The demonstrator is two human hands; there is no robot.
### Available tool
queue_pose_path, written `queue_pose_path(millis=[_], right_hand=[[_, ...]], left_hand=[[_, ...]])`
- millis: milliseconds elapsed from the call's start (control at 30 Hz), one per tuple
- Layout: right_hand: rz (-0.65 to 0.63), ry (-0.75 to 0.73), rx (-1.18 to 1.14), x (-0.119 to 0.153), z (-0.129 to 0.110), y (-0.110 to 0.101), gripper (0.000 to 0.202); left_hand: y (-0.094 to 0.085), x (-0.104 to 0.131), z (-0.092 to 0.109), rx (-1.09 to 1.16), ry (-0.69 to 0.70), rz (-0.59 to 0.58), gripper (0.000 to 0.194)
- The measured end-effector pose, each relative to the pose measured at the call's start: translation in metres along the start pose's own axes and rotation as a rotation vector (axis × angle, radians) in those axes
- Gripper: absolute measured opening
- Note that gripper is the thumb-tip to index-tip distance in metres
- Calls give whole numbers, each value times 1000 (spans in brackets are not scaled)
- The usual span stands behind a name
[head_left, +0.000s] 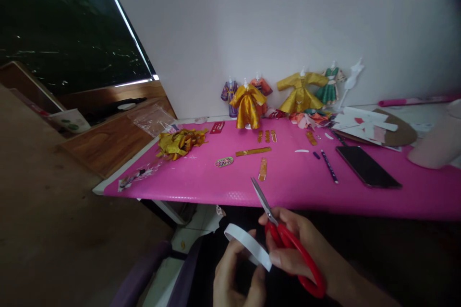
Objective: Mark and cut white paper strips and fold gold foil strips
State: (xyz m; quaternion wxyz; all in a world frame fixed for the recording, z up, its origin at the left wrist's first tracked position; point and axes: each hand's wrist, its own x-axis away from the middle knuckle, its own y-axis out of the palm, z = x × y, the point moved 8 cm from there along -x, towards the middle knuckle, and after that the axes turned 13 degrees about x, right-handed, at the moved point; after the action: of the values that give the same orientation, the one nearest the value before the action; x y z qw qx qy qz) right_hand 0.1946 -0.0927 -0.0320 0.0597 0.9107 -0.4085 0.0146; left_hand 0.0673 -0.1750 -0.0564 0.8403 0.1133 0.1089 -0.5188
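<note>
Below the table's front edge, my left hand (234, 273) is closed around a curled white strip (248, 242), which loops up over its fingers. My right hand (302, 249) grips red-handled scissors (302, 261) just to the right; their metal blades look closed and point up and left toward the table. The fingertips of my right hand are close to the strip's lower end; whether they touch it I cannot tell. A gold strip (253, 151) and a short gold piece (262, 169) lie on the pink table (201, 182) beyond the scissors.
Small dresses on stands, among them a gold one (248, 105), line the wall. Gold scraps (180, 143) are heaped at the left. A phone (367, 167), a pen (329, 167) and paper pieces (363, 124) lie at the right. An oval patterned piece (224, 162) rests near the middle.
</note>
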Motion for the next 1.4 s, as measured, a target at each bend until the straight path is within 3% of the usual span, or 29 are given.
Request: queue_pose_path(millis=[167, 333, 500, 700, 867, 1167, 1400], right_hand=[[-3, 26, 20, 2, 1, 1, 43], [44, 41, 114, 2, 6, -3, 40], [90, -4, 195, 2, 9, -8, 40], [108, 48, 188, 2, 12, -12, 38], [47, 56, 143, 3, 9, -5, 38], [39, 15, 139, 5, 0, -2, 39], [7, 52, 88, 4, 2, -2, 39]], left_hand=[[-2, -3, 6, 8, -21, -34, 30], [-5, 1, 1, 31, -73, 29, 32], [-3, 3, 3, 67, -45, 58, 32], [0, 1, 12, 99, -8, 62, 35], [-1, 3, 7, 48, -33, 40, 34], [-6, 5, -5, -20, -64, -32, 34], [-5, 0, -7, -214, -23, -206, 35]])
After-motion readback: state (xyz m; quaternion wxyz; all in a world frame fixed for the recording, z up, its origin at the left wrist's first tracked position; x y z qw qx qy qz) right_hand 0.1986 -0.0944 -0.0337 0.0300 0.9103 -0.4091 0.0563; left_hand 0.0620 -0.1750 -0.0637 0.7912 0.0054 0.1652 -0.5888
